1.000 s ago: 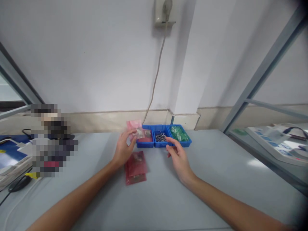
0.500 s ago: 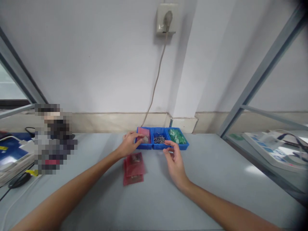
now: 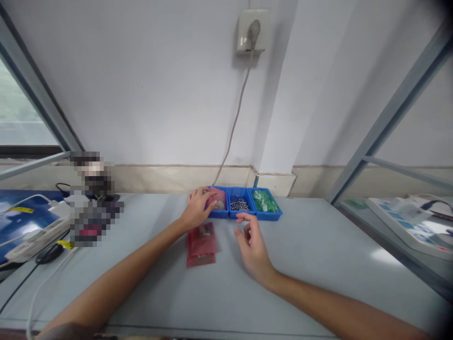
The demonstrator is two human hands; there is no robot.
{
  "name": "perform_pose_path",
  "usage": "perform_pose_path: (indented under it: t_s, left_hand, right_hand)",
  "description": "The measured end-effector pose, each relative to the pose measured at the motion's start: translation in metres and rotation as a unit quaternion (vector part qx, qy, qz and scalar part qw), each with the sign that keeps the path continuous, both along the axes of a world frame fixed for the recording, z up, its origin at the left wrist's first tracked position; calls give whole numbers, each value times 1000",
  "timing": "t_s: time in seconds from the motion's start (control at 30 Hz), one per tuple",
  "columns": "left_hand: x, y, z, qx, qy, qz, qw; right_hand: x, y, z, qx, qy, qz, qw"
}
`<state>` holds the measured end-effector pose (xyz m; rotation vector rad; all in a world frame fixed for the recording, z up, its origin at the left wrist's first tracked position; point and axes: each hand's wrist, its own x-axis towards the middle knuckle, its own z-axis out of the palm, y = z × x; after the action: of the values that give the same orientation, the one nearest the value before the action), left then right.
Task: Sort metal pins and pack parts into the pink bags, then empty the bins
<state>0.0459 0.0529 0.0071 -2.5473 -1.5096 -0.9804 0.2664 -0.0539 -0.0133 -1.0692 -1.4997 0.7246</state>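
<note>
My left hand [image 3: 198, 208] reaches over the left blue bin, thumb and fingers apart, touching a pink plastic bag [image 3: 219, 196] inside it. Part of that bag is hidden by the fingers. My right hand [image 3: 253, 245] hovers over the table in front of the bins, fingers loosely bent, thumb apart and nothing held. Two pink bags [image 3: 204, 241] with small parts inside lie overlapping on the table below my left hand. Small metal screw-like pieces [image 3: 239, 204] fill the middle blue bin [image 3: 239, 216]. Green bags [image 3: 265, 200] lie in the right blue bin [image 3: 271, 217].
A blurred-out patch [image 3: 94, 203] hides whatever is at the left. Near it are a power strip [image 3: 38, 243], cables and a black rounded device [image 3: 49, 253]. Metal frame bars [image 3: 385, 118] rise at the right, with a white case [image 3: 410, 226] beyond. A cord [image 3: 237, 118] hangs from the wall socket.
The pink bag that my left hand held up at the left bin has come down into it, and its fingers have spread. My right hand has drawn back slightly from the bins. The view has shifted.
</note>
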Motion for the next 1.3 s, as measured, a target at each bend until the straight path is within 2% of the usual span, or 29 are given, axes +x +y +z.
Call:
perform_pose_path:
  t_s: [0.2,0.43,0.7,0.83,0.9,1.03,1.17,1.3]
  left_hand:
    - [-1,2,-10,45,79,-53,994]
    - [-8,3,-14,73,141,-90,983]
    - [-15,4,-3,111,165,-117,973]
    - [-26,-14,9,130,126,-138,974]
    - [-34,-30,17,108,120,-155,975]
    - [-50,-64,27,-8,120,-179,976]
    - [-64,-84,20,-119,110,-154,975]
    - [-67,-92,10,-149,107,-158,970]
  right_hand:
    - [-4,9,-1,-67,71,6,995]
    - [2,28,-3,-156,57,67,984]
    - [6,43,0,-97,-70,160,980]
    - [9,44,6,-29,-168,186,968]
    - [12,44,8,1,-214,195,957]
    - [19,44,10,39,-280,209,936]
    - [18,45,12,71,-341,227,910]
    - [11,49,14,115,-382,244,884]
